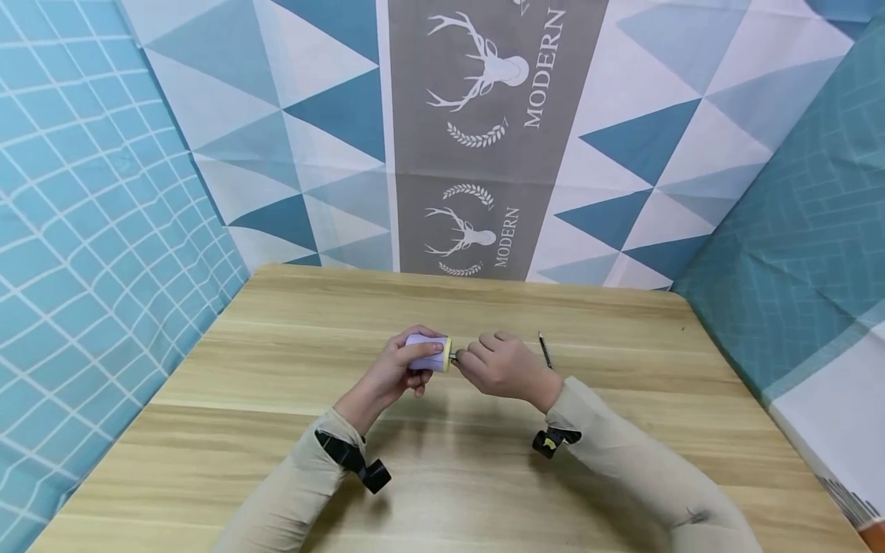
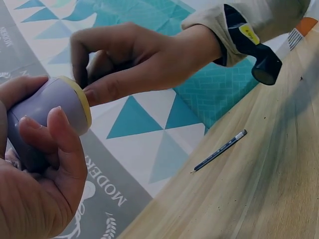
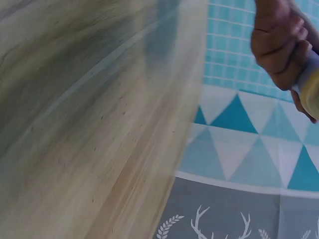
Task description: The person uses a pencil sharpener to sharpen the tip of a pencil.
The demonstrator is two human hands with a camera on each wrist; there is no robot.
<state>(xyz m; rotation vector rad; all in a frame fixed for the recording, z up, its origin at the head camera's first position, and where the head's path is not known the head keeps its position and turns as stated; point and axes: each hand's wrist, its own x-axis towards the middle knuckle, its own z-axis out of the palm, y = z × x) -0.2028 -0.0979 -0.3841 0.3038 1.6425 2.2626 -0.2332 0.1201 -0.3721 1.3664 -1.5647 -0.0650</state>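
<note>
My left hand (image 1: 404, 359) grips a lavender cylinder (image 1: 425, 353) with a yellow rim, held above the table. In the left wrist view the thumb and fingers wrap round the lavender cylinder (image 2: 52, 102), its yellow end towards the other hand. My right hand (image 1: 501, 367) is at that end, fingers curled, pinching a small dark grey piece (image 1: 453, 355) that juts from it. Most of this piece is hidden by the fingertips. The right wrist view shows the left hand (image 3: 281, 50) round the cylinder (image 3: 310, 92) at the frame's edge; the right hand is out of that view.
A dark pencil (image 1: 545, 350) lies on the wooden table (image 1: 311, 330), behind the right wrist. Patterned cloths (image 1: 332, 138) hang along the table's back and sides. Each wrist carries a black strapped-on camera (image 1: 359, 465).
</note>
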